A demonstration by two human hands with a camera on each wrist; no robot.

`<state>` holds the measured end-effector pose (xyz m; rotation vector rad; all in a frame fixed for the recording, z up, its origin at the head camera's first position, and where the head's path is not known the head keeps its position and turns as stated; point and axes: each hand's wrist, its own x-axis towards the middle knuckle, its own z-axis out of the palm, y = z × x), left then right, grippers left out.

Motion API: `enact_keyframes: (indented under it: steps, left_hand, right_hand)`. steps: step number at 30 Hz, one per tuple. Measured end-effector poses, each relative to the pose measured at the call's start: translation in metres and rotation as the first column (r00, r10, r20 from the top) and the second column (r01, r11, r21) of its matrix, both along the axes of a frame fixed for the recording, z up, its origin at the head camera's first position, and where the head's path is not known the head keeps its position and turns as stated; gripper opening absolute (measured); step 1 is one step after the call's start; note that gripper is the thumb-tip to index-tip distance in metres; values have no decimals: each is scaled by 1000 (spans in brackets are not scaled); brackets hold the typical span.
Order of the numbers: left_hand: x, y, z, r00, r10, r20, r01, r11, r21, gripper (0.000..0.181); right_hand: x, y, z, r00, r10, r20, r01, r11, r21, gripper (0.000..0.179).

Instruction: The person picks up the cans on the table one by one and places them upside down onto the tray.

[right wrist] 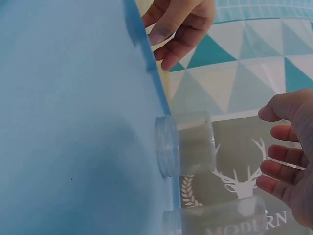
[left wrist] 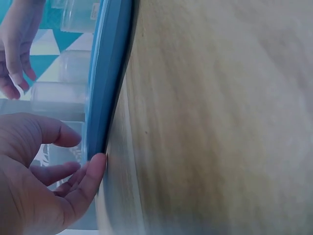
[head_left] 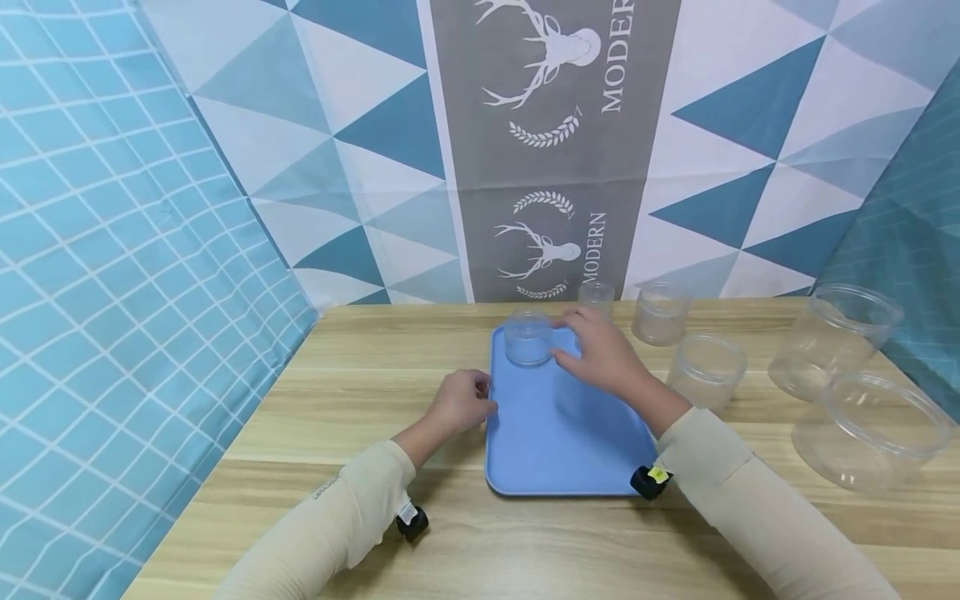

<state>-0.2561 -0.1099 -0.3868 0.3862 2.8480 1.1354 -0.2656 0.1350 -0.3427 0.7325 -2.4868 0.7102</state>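
A short clear plastic jar (head_left: 528, 340) stands at the far left corner of the blue tray (head_left: 555, 442). My right hand (head_left: 600, 354) is over the tray just right of this jar, thumb and fingers spread apart. The right wrist view shows a gap between that hand (right wrist: 293, 156) and the clear jar (right wrist: 193, 144), with nothing held. At the tray's left edge is my left hand (head_left: 459, 400), its fingers loosely bent. In the left wrist view, a fingertip of the left hand (left wrist: 44, 176) touches the outside of the tray rim (left wrist: 110, 73).
Behind the tray stands a narrow clear jar (head_left: 596, 298). To its right are a clear jar (head_left: 660, 317) and another clear jar (head_left: 707, 375). Two larger clear containers, one tall (head_left: 828, 342) and one wide (head_left: 866, 433), stand farther right. Patterned cloth (head_left: 375, 167) hangs behind the wooden table (head_left: 360, 367).
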Motion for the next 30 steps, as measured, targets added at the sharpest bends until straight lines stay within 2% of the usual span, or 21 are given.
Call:
enact_keyframes:
  steps: [6, 10, 12, 15, 19, 21, 23, 30]
  left_hand:
    - [1, -1, -1, 993, -34, -115, 22, 995, -99, 24]
    - [3, -1, -2, 976, -75, -204, 39, 984, -176, 18]
    - [4, -1, -2, 961, -104, -255, 46, 973, -224, 15]
    - [5, 0, -2, 929, -155, -336, 53, 954, -295, 14]
    - [7, 2, -1, 884, -214, -415, 66, 937, -344, 14]
    - [8, 4, -1, 870, -240, -430, 83, 932, -353, 14]
    - [9, 6, 0, 866, -259, -428, 102, 929, -357, 14]
    - [14, 14, 6, 875, -302, -377, 181, 929, -323, 16]
  right_hand:
    - [13, 10, 1, 1000, 1, -21, -2, 1000, -15, 31]
    - [23, 20, 3, 1000, -2, -19, 1, 999, -43, 32]
    - [28, 25, 5, 1000, 2, -20, -4, 998, -59, 31]
    - [35, 32, 7, 1000, 3, -21, -4, 997, -74, 30]
    - [43, 43, 11, 1000, -3, -11, 2, 997, -76, 30]
    - [47, 48, 14, 1000, -7, -4, 6, 997, -83, 31]
    - [52, 54, 17, 1000, -21, 5, 21, 996, -86, 32]
    - [66, 80, 24, 997, -74, 35, 77, 991, -109, 36]
